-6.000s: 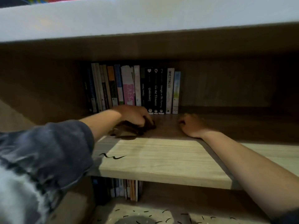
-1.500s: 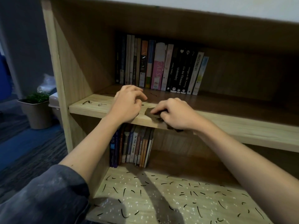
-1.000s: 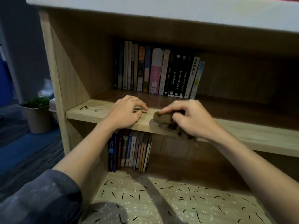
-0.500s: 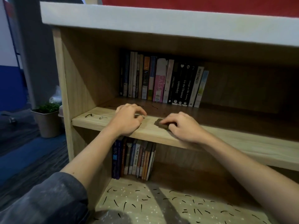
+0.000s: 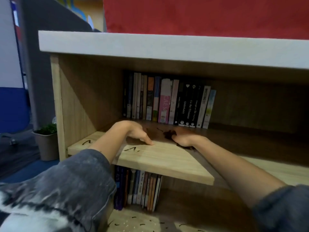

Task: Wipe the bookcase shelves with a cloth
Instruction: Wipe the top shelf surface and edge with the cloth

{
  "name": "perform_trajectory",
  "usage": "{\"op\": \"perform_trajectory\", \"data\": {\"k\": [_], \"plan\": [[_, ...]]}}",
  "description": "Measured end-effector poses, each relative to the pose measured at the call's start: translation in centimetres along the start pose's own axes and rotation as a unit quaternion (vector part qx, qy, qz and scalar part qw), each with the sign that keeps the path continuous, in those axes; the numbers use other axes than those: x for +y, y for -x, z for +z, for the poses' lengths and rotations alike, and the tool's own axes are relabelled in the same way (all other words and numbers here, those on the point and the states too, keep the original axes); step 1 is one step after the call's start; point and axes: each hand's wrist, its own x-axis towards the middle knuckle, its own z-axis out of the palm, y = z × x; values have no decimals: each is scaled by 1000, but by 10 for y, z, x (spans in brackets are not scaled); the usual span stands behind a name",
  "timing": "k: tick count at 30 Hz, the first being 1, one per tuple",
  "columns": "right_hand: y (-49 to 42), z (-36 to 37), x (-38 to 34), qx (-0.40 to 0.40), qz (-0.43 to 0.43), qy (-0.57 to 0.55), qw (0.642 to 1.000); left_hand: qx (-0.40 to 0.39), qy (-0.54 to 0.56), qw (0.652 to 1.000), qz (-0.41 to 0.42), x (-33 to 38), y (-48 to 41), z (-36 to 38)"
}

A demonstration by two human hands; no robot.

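**Two hands, one cloth, on the middle shelf**

There is one bookcase (image 5: 56, 97) with two rows of books. The upper row (image 5: 167, 101) shows roughly sixteen spines standing at the back of the middle shelf (image 5: 167, 158) (the darkest ones at the left blur together, so the count is loose). The lower row (image 5: 138, 188) has about ten, on the bottom shelf (image 5: 192, 201). One potted plant (image 5: 46, 141) stands on the floor just beside the bookcase's left side. A few dark squiggles (image 5: 132, 149) mark the middle shelf's pale front.

The one cloth (image 5: 168, 134), dark brown and bunched, lies on the middle shelf in front of the upper books. The right hand (image 5: 183, 138) lies on it with fingers curled around the bunch, forearm crossing the shelf's front edge. The left hand (image 5: 136, 132) holds nothing. Its wrist is arched high and its fingers are straight and angled down, with the fingertips (image 5: 150, 142) touching the wood near the cloth. Both forearms are bare below grey sleeves.
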Motion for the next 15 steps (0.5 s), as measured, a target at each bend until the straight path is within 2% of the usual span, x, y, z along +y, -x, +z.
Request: {"op": "perform_trajectory", "data": {"k": [5,10,13,15], "plan": [[38,-7,16,-12,-101,46,994,-18,-14,1000,-5,4,-4,-2],[9,-6,15,14,-47,21,999,-11,-12,1000,-4,1,-7,0],[11,0,8,-12,-97,13,995,-21,-5,1000,-7,3,-7,2],[23,-5,20,-33,-101,9,994,-19,-9,1000,-5,3,-9,1]]}}
